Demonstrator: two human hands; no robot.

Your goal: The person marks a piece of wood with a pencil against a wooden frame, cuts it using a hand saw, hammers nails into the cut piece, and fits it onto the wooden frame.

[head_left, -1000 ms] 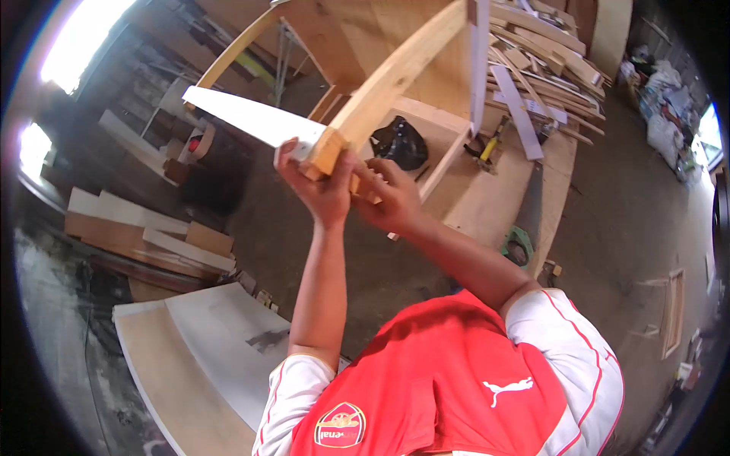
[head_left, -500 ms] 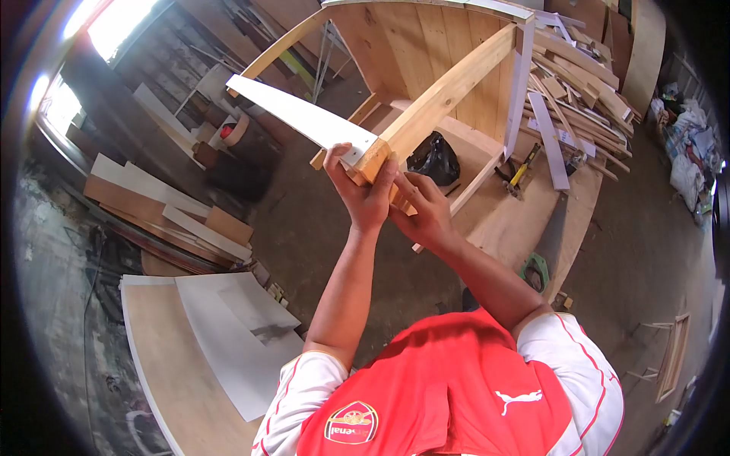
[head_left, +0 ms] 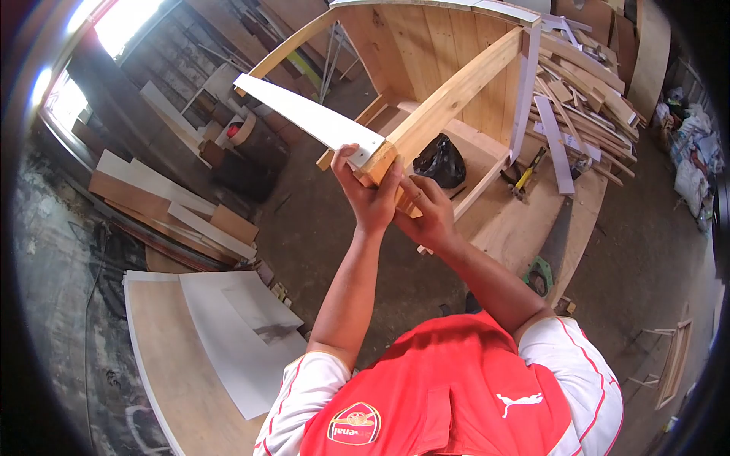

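Observation:
A wooden frame with a plank back panel (head_left: 426, 53) stands ahead. Its near corner joins a white board (head_left: 312, 114) and a curved wooden rail (head_left: 464, 80). My left hand (head_left: 370, 196) grips that corner, with fingers at the white board's end and the thumb on the wood. Close beside it, my right hand (head_left: 430, 213) has its fingers wrapped round the wooden block under the rail's end; the fingertips are partly hidden. A black plastic bag (head_left: 439, 163) lies beyond my hands, inside the frame's lower part.
A yellow-handled hammer (head_left: 526, 176) and a green-handled saw (head_left: 540, 275) lie on a wooden board (head_left: 502, 228) at the right. Wood strips (head_left: 585, 99) are piled behind. White sheets (head_left: 236, 334) lie at lower left, with stacked boards (head_left: 167, 201) above them.
The view has shifted, so the frame and both hands appear farther right and slightly lower than in the earliest frame. Both hands have stayed at the same corner.

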